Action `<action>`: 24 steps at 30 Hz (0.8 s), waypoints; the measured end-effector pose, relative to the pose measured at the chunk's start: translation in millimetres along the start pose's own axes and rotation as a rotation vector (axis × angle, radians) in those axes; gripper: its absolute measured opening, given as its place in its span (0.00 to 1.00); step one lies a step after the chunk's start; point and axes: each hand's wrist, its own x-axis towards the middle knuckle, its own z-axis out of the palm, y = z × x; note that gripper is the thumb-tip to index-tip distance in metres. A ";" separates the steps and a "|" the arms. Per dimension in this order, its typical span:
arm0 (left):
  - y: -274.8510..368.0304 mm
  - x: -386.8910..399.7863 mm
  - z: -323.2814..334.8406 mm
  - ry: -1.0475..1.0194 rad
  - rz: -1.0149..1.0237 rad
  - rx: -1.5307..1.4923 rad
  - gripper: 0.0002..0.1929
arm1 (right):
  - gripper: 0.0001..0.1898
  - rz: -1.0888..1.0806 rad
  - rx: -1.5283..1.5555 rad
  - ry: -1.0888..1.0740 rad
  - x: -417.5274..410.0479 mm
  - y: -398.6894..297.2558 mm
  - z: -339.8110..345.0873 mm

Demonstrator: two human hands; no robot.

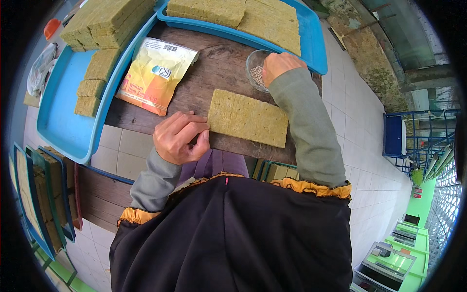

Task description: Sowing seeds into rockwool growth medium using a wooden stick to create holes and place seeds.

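Note:
A rectangular rockwool slab (248,117) with small holes lies flat on the dark wooden table (215,60). At the slab's left end, my left hand (181,137) touches its edge with fingertips bent together; whether it pinches anything is hard to tell. My right hand (282,65) reaches into a small clear glass bowl (254,58) that holds pale round seeds (257,75). Its fingertips are hidden behind the hand, so what they hold cannot be seen. Left of the bowl lies a yellow and orange seed packet (158,76), its top edge creased.
A blue tray (64,106) at the left holds stacked rockwool (105,25) and a few smaller blocks (89,88). Another blue tray (315,47) with slabs (271,27) stands along the far side. Below left, several trays with brown blocks (45,197) stand on edge.

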 end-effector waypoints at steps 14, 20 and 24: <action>-0.4 0.1 2.4 0.035 -0.006 -0.001 0.03 | 0.05 -0.298 0.730 0.332 -118.6 -14.2 0.6; 0.1 -0.8 1.0 -0.005 -0.010 -0.011 0.03 | 0.04 -0.303 0.679 0.346 -123.5 -17.8 21.9; -0.1 0.5 2.0 0.021 -0.008 0.002 0.03 | 0.04 -0.318 0.637 0.355 -121.5 -19.3 20.6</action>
